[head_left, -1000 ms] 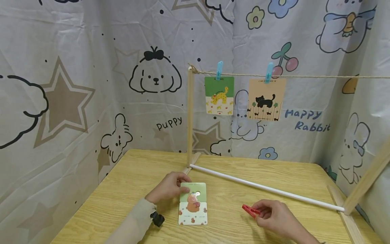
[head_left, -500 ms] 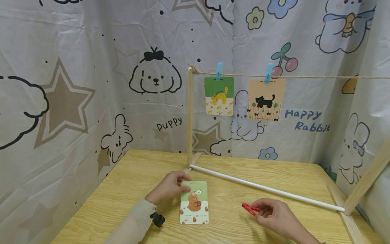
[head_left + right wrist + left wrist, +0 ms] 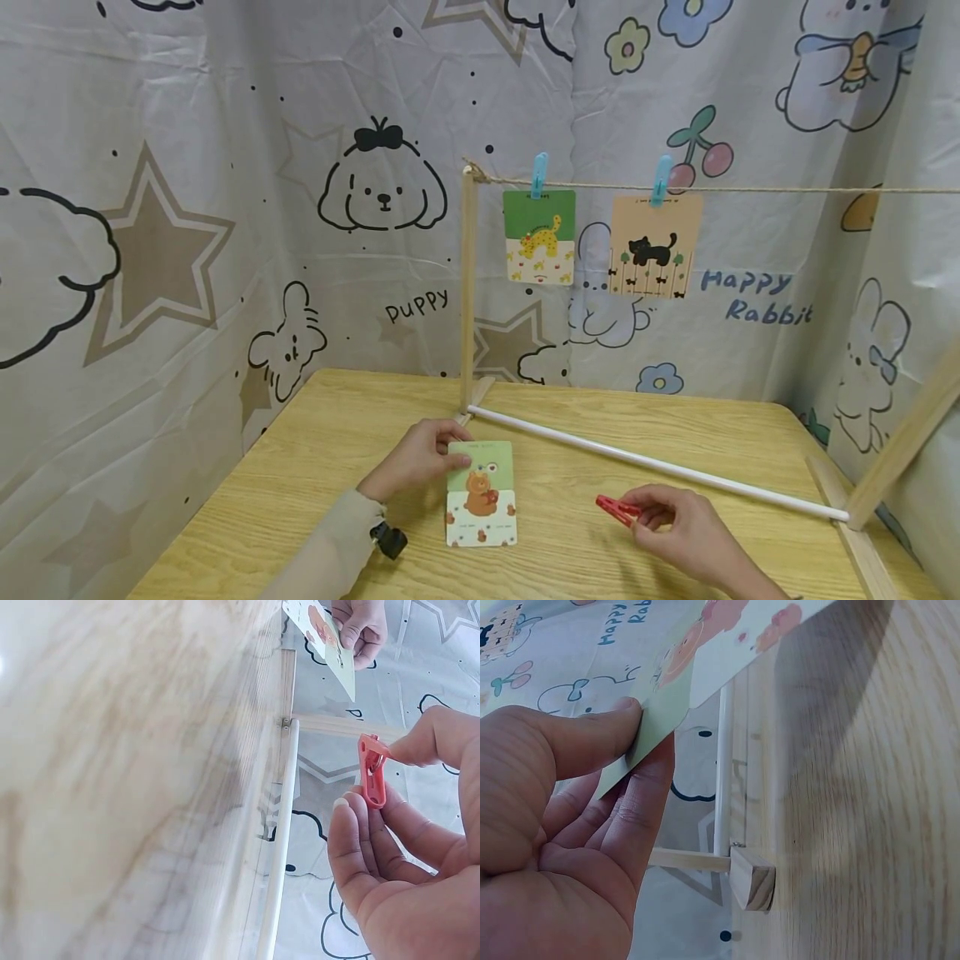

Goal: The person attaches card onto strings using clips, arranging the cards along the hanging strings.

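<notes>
My left hand (image 3: 420, 457) pinches the upper left edge of a green and white card (image 3: 482, 496) with a brown bear on it. In the left wrist view the thumb lies on the card's (image 3: 660, 712) printed face, fingers behind, and the card is raised above the wooden table. My right hand (image 3: 686, 525) holds a red clothespin (image 3: 618, 510) between thumb and fingers, to the right of the card. The right wrist view shows this clothespin (image 3: 373, 772) end-on to the fingertips, with nothing in its jaws.
Behind the hands, a twine line (image 3: 750, 188) runs from a wooden post (image 3: 468, 292). Blue clothespins hold a leopard card (image 3: 540, 237) and a black cat card (image 3: 657, 246) on it. A white rod (image 3: 660, 462) crosses the table (image 3: 360, 400) low down.
The bear card has risen slightly and shifted a little right in my left hand. My right hand and the red clothespin have barely moved.
</notes>
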A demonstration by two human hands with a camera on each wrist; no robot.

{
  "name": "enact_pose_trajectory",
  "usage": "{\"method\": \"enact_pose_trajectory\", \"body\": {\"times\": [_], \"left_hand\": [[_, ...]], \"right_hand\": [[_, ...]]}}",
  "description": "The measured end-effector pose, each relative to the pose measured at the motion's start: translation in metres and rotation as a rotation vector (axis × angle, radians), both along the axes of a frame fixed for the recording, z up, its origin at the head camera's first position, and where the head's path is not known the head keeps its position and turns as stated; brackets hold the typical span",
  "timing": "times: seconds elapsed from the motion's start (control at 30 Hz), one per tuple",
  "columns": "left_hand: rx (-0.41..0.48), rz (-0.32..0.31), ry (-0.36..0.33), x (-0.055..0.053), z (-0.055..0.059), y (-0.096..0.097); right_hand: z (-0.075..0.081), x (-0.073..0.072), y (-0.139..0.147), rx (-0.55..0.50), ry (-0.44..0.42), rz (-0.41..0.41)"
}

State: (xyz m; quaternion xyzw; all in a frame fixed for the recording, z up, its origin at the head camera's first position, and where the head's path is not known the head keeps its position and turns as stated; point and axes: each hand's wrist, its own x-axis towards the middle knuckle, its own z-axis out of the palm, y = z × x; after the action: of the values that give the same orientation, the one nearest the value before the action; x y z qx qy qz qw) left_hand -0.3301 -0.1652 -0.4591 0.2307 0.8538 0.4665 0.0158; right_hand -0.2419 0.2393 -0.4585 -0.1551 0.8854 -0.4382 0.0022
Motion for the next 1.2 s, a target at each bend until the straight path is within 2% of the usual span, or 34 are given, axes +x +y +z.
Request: {"method": "enact_pose_trajectory", "body": {"times": [0.4,0.8,1.2], "left_hand": [[0.050,-0.008,-0.015,0.000,0.001,0.002],[0.066,0.027,-0.006,0.006,0.008,0.005],[0.075,0.040,0.028,0.009,0.014,0.006]], "right_hand": [[-0.001,0.002,0.000,-0.055,0.058,-0.041],[0.002,0.004,-0.002,-0.072,0.112,-0.076],[0.002,0.003,-0.001,-0.084,0.112,-0.096]]}}
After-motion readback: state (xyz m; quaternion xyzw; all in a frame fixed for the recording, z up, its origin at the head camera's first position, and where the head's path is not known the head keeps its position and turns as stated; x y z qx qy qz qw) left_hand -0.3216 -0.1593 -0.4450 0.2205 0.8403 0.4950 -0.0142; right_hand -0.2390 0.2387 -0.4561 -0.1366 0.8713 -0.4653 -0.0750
